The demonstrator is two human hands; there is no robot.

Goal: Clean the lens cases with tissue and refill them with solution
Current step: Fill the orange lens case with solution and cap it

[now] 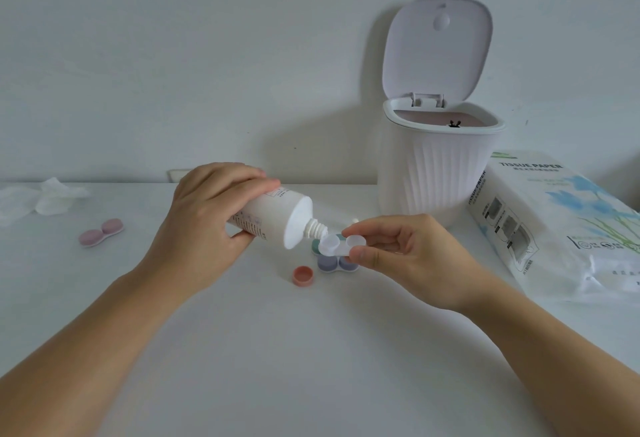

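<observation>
Mid-frame, the left hand [204, 218] gripped the tilted solution bottle [273, 216], nozzle over the white lens case [341, 244] pinched by the right hand [398, 246]. Below sat a purple case [334, 263] and orange cap [303, 275]; bin [440, 173] behind, pink case [101, 232] and crumpled tissue [41, 199] far left.

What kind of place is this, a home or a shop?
Probably a home desk or dressing table against a plain wall. A small lidded bin stands open beside a tissue paper pack, and coloured lens cases lie on the white tabletop.
</observation>
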